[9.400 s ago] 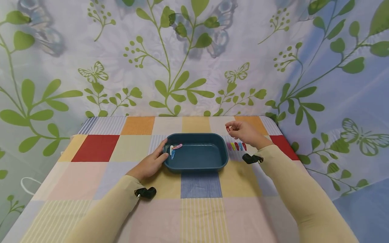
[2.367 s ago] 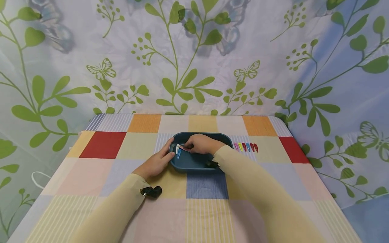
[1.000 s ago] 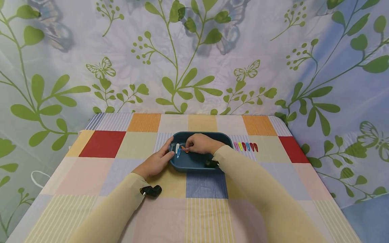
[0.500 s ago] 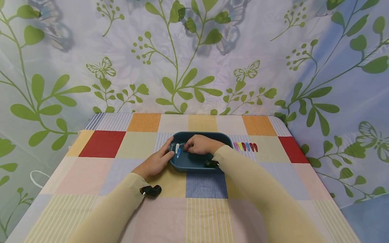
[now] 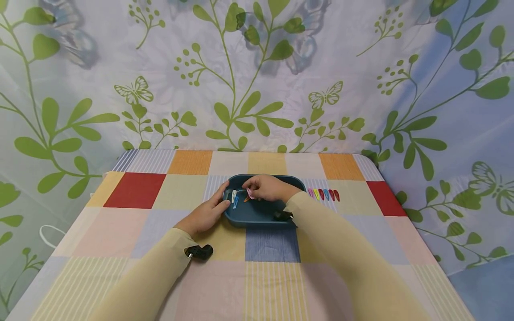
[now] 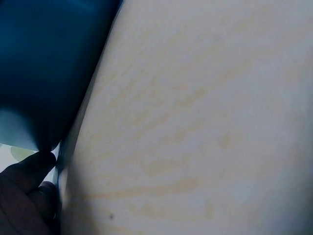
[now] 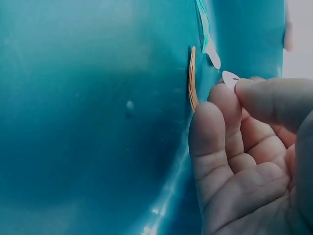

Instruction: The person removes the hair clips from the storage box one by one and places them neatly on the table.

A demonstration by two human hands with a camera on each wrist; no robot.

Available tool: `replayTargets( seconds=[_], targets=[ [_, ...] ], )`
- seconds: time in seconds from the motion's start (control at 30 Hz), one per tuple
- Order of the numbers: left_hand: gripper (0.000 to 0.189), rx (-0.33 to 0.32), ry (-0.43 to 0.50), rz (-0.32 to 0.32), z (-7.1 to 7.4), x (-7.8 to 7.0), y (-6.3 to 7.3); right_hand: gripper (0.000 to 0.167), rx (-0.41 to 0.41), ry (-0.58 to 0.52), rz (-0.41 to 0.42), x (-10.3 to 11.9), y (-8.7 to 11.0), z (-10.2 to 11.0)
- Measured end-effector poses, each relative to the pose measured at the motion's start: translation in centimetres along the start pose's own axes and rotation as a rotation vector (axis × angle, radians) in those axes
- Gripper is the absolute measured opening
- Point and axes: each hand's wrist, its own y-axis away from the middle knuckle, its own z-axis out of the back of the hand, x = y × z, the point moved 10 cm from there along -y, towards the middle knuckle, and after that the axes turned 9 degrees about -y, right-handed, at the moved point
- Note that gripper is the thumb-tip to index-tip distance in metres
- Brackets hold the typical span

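In the head view, my right hand (image 5: pixel 267 187) is over the blue tray (image 5: pixel 265 223), pinching a pink snap hair clip (image 5: pixel 250 193) between thumb and finger. The right wrist view shows only a pale tip of this clip. Just below those fingers lies an orange hair clip (image 7: pixel 192 78) on the tray floor. White (image 5: pixel 234 196) and blue (image 5: pixel 236 203) hair clips lie near the tray's left end. My left hand (image 5: pixel 206 215) rests against that end, fingers extended along the outside and thumb at the rim. In the left wrist view, its fingers (image 6: pixel 32 169) touch the tray's edge.
A row of several hair clips (image 5: pixel 324 195), pink, yellow, red and blue, lies on the cloth right of the tray. The patchwork tablecloth (image 5: pixel 201 285) covers the table, with a leaf-patterned curtain (image 5: pixel 257 80) behind. A white cord loop (image 5: pixel 50 236) shows at left.
My right hand has moved from the clip row into the tray. Over the last second it has lifted and turned the pink clip, and the orange clip shows beneath. The left hand stays put.
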Motion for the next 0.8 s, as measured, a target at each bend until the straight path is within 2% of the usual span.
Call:
replayTargets(
  seconds=[0.13,0.3,0.5,0.63,0.8],
  targets=[
    [0.067,-0.002,-0.004,-0.001,-0.1,0.1,0.0,0.042,-0.018,-0.086,-0.004,0.3,0.5,0.5],
    [0.067,-0.007,-0.006,-0.010,-0.1,0.0,0.1,0.030,-0.047,-0.191,-0.006,0.4,1.2,1.4],
    [0.067,-0.008,-0.015,-0.017,-0.2,-0.1,0.1,0.011,-0.115,-0.205,-0.015,-0.2,2.4,3.1],
    [0.067,-0.008,-0.005,-0.014,-0.3,0.1,0.1,0.005,-0.162,-0.211,-0.009,-0.3,3.6,4.2],
    [0.067,-0.006,0.013,-0.011,-0.4,0.2,0.1,0.022,-0.195,-0.203,-0.044,-1.0,5.1,5.4]
  ],
)
